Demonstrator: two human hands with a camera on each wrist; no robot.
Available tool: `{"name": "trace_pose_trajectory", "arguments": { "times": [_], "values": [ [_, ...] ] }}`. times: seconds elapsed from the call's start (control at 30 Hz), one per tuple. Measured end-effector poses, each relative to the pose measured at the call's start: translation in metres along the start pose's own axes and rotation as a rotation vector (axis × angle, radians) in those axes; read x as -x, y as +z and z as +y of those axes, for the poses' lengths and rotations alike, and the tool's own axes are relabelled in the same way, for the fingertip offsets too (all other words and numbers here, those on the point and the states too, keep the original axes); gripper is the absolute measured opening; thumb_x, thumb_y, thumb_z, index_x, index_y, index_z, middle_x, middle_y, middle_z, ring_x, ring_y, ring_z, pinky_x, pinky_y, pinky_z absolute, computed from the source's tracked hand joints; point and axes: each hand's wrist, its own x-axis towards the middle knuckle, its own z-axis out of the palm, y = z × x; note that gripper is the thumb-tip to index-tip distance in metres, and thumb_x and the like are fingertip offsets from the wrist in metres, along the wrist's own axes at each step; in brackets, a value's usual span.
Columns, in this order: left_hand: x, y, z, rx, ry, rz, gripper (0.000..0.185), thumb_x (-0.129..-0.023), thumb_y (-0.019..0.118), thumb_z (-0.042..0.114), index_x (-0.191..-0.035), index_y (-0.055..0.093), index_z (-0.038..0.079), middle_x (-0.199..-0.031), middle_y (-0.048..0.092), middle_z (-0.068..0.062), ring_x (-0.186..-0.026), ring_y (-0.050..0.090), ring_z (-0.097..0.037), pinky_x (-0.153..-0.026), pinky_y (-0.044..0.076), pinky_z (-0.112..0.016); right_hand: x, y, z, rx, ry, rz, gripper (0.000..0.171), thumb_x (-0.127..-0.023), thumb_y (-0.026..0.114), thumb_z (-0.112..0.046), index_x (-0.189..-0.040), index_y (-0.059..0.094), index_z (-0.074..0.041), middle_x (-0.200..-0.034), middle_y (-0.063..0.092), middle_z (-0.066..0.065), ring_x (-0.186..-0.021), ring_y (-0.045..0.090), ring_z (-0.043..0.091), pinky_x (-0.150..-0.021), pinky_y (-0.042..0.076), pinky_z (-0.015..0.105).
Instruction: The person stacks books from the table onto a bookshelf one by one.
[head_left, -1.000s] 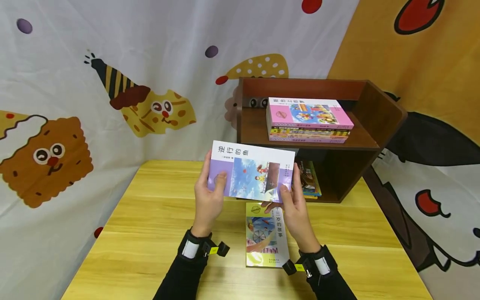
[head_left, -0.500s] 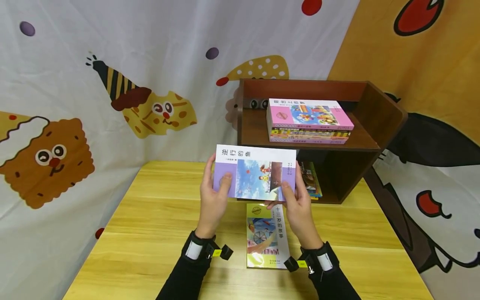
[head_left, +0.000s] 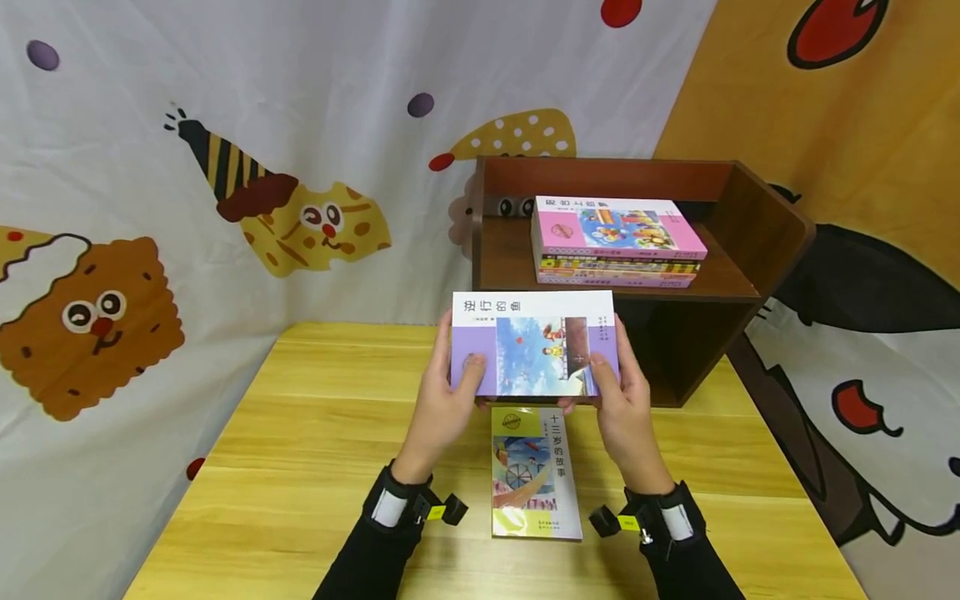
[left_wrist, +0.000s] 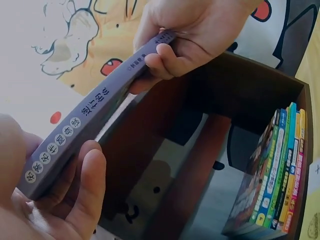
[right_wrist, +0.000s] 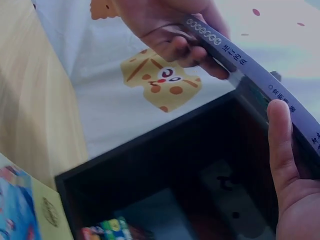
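Note:
Both my hands hold a purple-and-white paperback book (head_left: 534, 354) up above the table, its cover facing me in the head view. The left hand (head_left: 438, 408) grips its left end, thumb on the cover and fingers behind. At the other end, my right hand (head_left: 628, 417) pinches it the same way. The book's purple spine (left_wrist: 95, 107) shows in the left wrist view, and also as a lettered spine (right_wrist: 250, 70) in the right wrist view. Below the hands, a yellow-green paperback book (head_left: 525, 475) lies flat on the table.
A brown wooden shelf (head_left: 495, 262) stands at the back right. A flat stack of pink and yellow books (head_left: 622, 237) lies on its upper level. Several more books (left_wrist: 272, 175) are in the lower compartment. A cartoon-printed cloth (head_left: 337, 75) hangs behind the wooden table (head_left: 300, 467).
Both hands have carried the purple book to the right and slightly down from a second ago. It has levelled from a slight tilt, and the lower-shelf books are now hidden in the head view.

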Motion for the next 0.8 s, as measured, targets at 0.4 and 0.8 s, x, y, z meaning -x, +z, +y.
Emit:
{"name": "trace_pose_trajectory", "arguments": {
  "times": [0.4, 0.8],
  "values": [
    [-0.037, 0.031, 0.056, -0.085, 0.102, -0.075, 0.074, -0.108, 0.054, 0.019, -0.168, 0.011, 0.027, -0.141, 0.058, -0.01, -0.091, 0.067, -0.024, -0.076, 0.061, -0.033, -0.029, -0.026, -0.061, 0.065, -0.077, -0.011, 0.06, -0.112, 0.041, -0.021, -0.167, 0.019, -0.028, -0.141, 0.05, 0.018, -0.062, 0.068, 0.026, -0.052, 0.06, 0.036],
    [-0.104, 0.058, 0.056, -0.132, 0.173, -0.079, 0.07, -0.106, 0.058, 0.035, -0.166, 0.022, 0.025, -0.138, 0.065, -0.006, -0.102, 0.069, -0.018, -0.077, 0.057, -0.029, -0.068, -0.054, -0.099, 0.113, 0.011, 0.106, 0.062, -0.109, 0.054, -0.029, -0.165, 0.029, -0.024, -0.135, 0.058, 0.014, -0.055, 0.058, 0.023, -0.048, 0.055, 0.026]
  ]
}}
